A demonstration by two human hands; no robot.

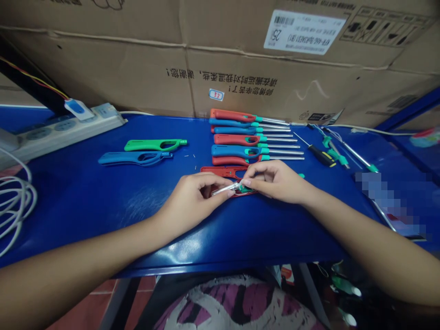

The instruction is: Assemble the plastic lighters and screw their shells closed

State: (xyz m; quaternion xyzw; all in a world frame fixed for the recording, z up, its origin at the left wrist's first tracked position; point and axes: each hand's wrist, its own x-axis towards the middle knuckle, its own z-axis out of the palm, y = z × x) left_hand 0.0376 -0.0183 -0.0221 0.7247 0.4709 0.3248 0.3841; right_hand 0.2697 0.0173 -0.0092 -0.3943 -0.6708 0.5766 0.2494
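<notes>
My left hand closes thumb and fingers on a small silver cylinder, which looks like a lighter's fuel tank. At its right end my right hand pinches a small green part; the fingers partly hide it. Beneath the hands lies a red lighter shell half on the blue table, with another red piece mostly covered by the fingers. Just beyond, several assembled long-nosed lighters in red, blue and orange lie in a row, their metal tubes to the right.
Green and blue handle shells lie at left, near tiny metal pins. A screwdriver and loose tube assemblies are at right. A power strip and coiled cable occupy the left side; a cardboard box stands behind.
</notes>
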